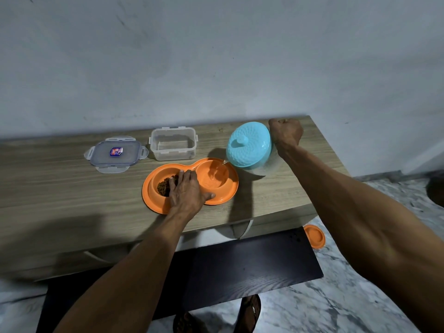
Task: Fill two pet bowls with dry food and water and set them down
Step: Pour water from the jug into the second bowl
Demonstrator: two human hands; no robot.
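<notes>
Wooden counter (pixel 72 188) steady, we press the flat open left hand (pixel 186 192) on the orange double bowl (pixel 153 200) while the right hand (pixel 286 132), fisted on the tilted blue jug (pixel 248 145), pours slowly.

I see a wood-grain bench (pixel 72 188) against the wall. On it: clear lid (pixel 116 153) at left, empty clear container (pixel 173 144) beside it, orange double bowl (pixel 189 186) in front. Small orange dish (pixel 314 236) on the marble floor (pixel 348 296).

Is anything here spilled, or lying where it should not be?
No spill shows on the table. The one odd thing is a small orange dish lying on the floor by the dark board.
</notes>
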